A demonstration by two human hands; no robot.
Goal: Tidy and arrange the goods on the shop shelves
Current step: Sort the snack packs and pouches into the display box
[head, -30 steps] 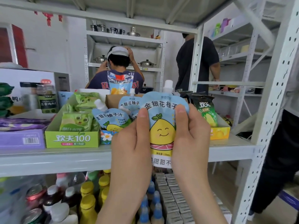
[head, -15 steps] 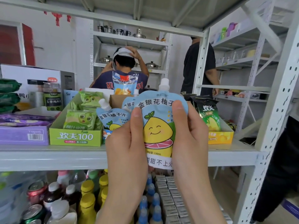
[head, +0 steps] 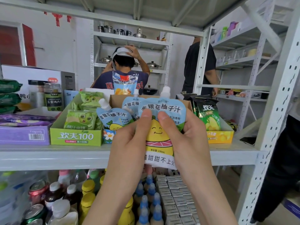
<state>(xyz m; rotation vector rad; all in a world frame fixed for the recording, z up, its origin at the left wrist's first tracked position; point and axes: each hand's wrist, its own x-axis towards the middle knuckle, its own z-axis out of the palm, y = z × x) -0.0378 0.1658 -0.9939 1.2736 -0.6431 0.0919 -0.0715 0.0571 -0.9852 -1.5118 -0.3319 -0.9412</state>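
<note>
- The left hand (head: 129, 148) and right hand (head: 191, 143) are pinching the juice pouch (head: 159, 132) by its sides, thumbs pressing its front, just before the shelf (head: 48, 153) edge.
- A careless push is likely risking toppling the leaning pouch (head: 112, 117) at 10 o'clock.
- The grey shelf is carrying snack boxes (head: 76, 137) at 9 o'clock; two people (head: 199, 67) are standing at 12 o'clock.
</note>
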